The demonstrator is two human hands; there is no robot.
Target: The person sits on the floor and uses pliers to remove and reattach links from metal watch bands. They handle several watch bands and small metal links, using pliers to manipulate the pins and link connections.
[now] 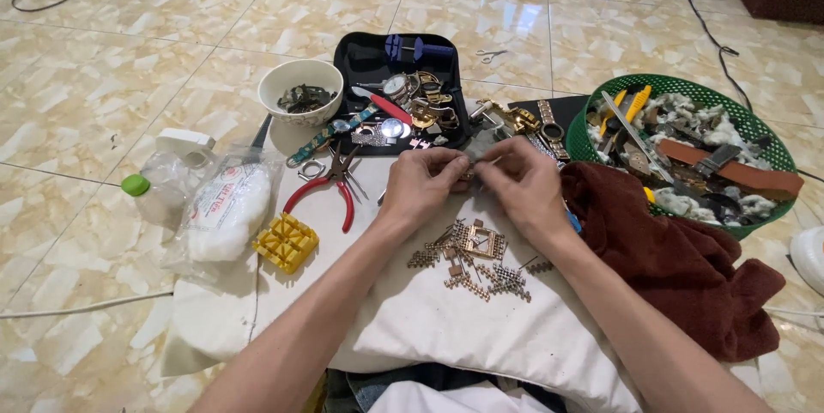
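My left hand (421,183) and my right hand (525,185) meet over a white cloth (446,327), fingertips pinched together on a small metal watch-band piece (469,171) that is mostly hidden by the fingers. Just below my hands lies a pile of loose metal band links (476,260). Red-handled pliers (330,190) rest on the cloth left of my left hand.
A black tray (365,57) of watches and tools sits behind, with a white bowl (300,91) to its left. A green basket (687,151) of tools stands at right, above a dark red towel (678,258). At left lie a yellow block (286,241) and plastic bags (219,207).
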